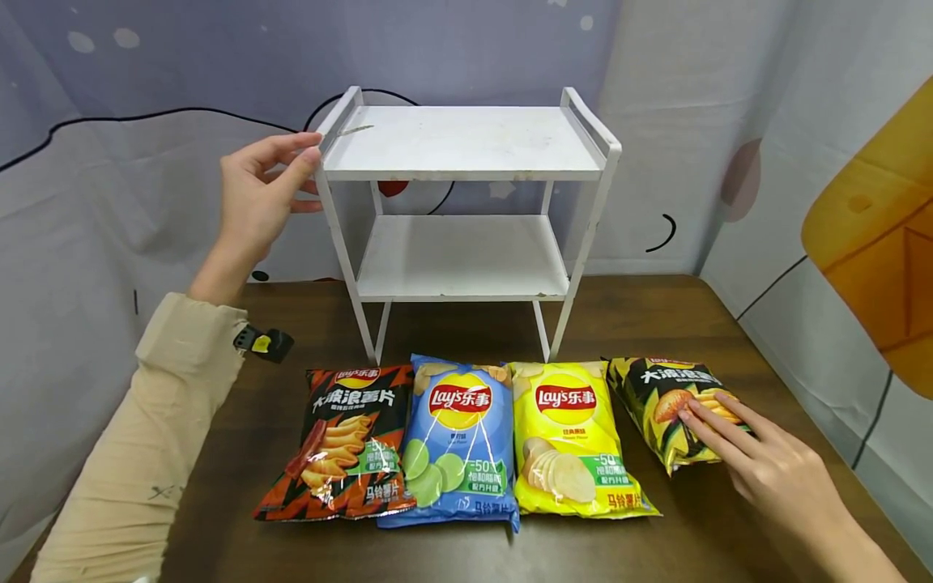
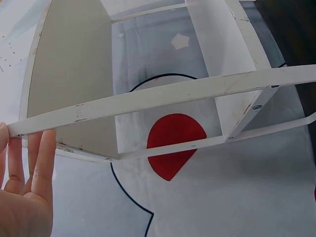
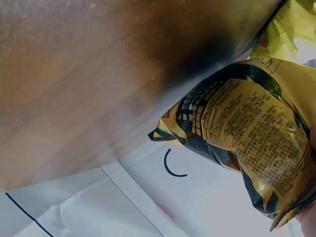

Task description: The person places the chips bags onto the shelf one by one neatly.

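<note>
My left hand (image 1: 266, 182) pinches the upper left front corner of a white two-tier shelf rack (image 1: 466, 176). In the left wrist view, the thumb and fingers (image 2: 45, 170) lie on either side of its post. My right hand (image 1: 776, 465) holds a black-and-yellow bag of chips (image 1: 666, 405) at the right, fingers across its front; the thumb is hidden from above. In the right wrist view, the printed back of this bag (image 3: 256, 133) shows, tilted off the table. Beside it lie a yellow chip bag (image 1: 568, 445), a blue one (image 1: 457, 445) and a red-and-black one (image 1: 346, 445).
The rack stands on a dark wooden table (image 1: 641, 324), behind the row of bags. Patterned cloth (image 1: 474, 48) hangs behind and on both sides. A black device on a strap (image 1: 270, 344) is worn at the left sleeve.
</note>
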Tool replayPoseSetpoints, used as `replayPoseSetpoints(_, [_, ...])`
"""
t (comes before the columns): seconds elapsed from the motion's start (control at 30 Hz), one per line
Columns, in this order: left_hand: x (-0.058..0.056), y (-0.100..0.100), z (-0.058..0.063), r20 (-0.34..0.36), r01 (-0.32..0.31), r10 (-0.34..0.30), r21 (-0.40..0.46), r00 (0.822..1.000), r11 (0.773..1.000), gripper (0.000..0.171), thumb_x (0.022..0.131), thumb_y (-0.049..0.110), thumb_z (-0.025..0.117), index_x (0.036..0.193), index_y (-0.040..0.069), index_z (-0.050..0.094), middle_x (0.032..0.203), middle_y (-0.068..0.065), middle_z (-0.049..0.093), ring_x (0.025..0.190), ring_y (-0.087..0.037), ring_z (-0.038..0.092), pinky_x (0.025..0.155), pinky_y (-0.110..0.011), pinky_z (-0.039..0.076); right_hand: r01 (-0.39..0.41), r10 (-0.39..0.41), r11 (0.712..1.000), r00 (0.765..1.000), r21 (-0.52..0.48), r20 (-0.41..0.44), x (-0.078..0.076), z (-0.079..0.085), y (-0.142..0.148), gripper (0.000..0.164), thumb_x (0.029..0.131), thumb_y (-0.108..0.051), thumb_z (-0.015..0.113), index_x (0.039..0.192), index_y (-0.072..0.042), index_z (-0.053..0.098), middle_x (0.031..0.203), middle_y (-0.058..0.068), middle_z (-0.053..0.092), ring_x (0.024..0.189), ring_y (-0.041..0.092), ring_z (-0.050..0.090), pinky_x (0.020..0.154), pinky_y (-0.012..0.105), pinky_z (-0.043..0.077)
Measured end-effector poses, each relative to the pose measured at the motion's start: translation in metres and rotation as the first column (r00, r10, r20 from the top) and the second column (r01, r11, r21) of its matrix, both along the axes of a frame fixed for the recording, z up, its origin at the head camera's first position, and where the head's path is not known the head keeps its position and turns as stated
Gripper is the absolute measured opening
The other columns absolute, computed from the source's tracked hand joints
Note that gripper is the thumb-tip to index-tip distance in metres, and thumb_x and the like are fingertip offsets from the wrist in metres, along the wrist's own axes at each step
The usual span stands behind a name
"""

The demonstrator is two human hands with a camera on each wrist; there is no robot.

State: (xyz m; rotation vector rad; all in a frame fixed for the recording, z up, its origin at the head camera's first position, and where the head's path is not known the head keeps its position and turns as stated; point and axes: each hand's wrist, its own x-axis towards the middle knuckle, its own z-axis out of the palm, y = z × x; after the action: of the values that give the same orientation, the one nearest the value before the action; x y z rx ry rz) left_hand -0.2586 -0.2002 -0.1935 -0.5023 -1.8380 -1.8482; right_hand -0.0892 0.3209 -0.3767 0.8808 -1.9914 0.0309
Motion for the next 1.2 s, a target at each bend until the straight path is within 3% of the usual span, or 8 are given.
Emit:
replayPoseSetpoints(0.2, [-0.002,0.001,0.0,0.004,-0.001,0.001,-0.006,1.0,1.0,0.02,0.085,0.009,0.072,0.105,0.006,0.074,0.076,0.001,0.062,0.055,-0.009,0.063,0.051,-0.02,0.058,-0.015,0.015,1.0,1.0,-0.021,-0.027,-0.002,0.012,-0.002,0.036,0.098,-0.011,0.039,0.114,-0.013,0.071,0.111,0.003,0.072,0.114,0.025,0.062,0.076,0.034,0.047])
replayPoseSetpoints(0.27, [-0.002,0.001,0.0,0.003,-0.001,0.001,-0.01,1.0,1.0,0.02,0.085,0.009,0.072,0.105,0.006,0.074,0.076,0.001,0.062,0.055,-0.009,0.063,0.051,-0.019,0.058,-0.013,0.012,0.999,0.999,-0.037,-0.029,-0.001,0.016,-0.002,0.035,0.096,-0.011,0.041,0.115,-0.013,0.071,0.113,0.003,0.071,0.119,0.024,0.061,0.093,0.029,0.049])
replayPoseSetpoints(0.33, [-0.002,0.002,0.0,0.001,0.001,-0.001,-0.009,1.0,1.0,0.02,0.085,0.008,0.072,0.105,0.006,0.074,0.075,0.001,0.062,0.055,-0.009,0.063,0.05,-0.02,0.058,-0.01,0.008,0.999,0.999,-0.05,-0.036,-0.001,0.022,-0.002,0.037,0.095,-0.01,0.04,0.116,-0.013,0.07,0.115,0.003,0.071,0.121,0.024,0.059,0.109,0.02,0.04])
replayPoseSetpoints(0.43, [-0.003,0.002,0.0,-0.004,0.006,-0.006,0.001,1.0,1.0,0.02,0.085,0.007,0.072,0.104,0.006,0.074,0.075,0.0,0.062,0.054,-0.009,0.063,0.05,-0.02,0.058,-0.001,-0.004,0.998,0.997,-0.064,-0.075,-0.001,0.032,-0.002,0.042,0.092,-0.004,0.038,0.117,-0.014,0.07,0.116,0.004,0.07,0.115,0.027,0.062,0.108,0.023,0.042])
replayPoseSetpoints(0.5, [-0.002,0.003,0.0,-0.006,0.006,-0.006,0.003,1.0,1.0,0.02,0.084,0.007,0.072,0.104,0.006,0.074,0.075,0.0,0.063,0.054,-0.008,0.063,0.05,-0.02,0.058,0.011,-0.021,0.997,0.991,-0.074,-0.129,-0.003,0.038,-0.003,0.045,0.091,0.0,0.037,0.116,-0.016,0.07,0.114,0.003,0.071,0.109,0.029,0.064,0.087,0.034,0.052])
replayPoseSetpoints(0.63, [-0.002,0.002,0.001,-0.004,-0.002,0.002,-0.003,1.0,1.0,0.02,0.085,0.007,0.072,0.105,0.006,0.074,0.075,0.001,0.063,0.054,-0.008,0.063,0.05,-0.019,0.058,0.028,-0.048,0.995,0.977,-0.098,-0.209,-0.008,0.05,-0.006,0.049,0.087,0.002,0.036,0.115,-0.019,0.071,0.111,0.0,0.072,0.105,0.028,0.066,0.059,0.042,0.043])
replayPoseSetpoints(1.07, [-0.002,0.0,0.0,-0.005,-0.007,0.007,0.001,1.0,1.0,0.021,0.085,0.008,0.072,0.106,0.006,0.073,0.076,0.001,0.062,0.055,-0.008,0.063,0.051,-0.019,0.058,0.012,-0.065,0.983,0.955,-0.181,-0.288,-0.017,0.094,-0.015,0.049,0.082,0.004,0.041,0.111,-0.019,0.074,0.106,0.002,0.073,0.104,0.029,0.068,0.054,0.047,0.041])
replayPoseSetpoints(1.2, [-0.002,0.0,0.0,-0.002,-0.004,0.004,0.009,1.0,1.0,0.021,0.084,0.007,0.072,0.105,0.006,0.074,0.075,0.0,0.062,0.054,-0.008,0.063,0.05,-0.019,0.058,-0.003,-0.049,0.981,0.963,-0.192,-0.266,-0.019,0.109,-0.017,0.047,0.083,0.004,0.042,0.112,-0.016,0.073,0.109,0.006,0.073,0.109,0.032,0.065,0.086,0.04,0.054])
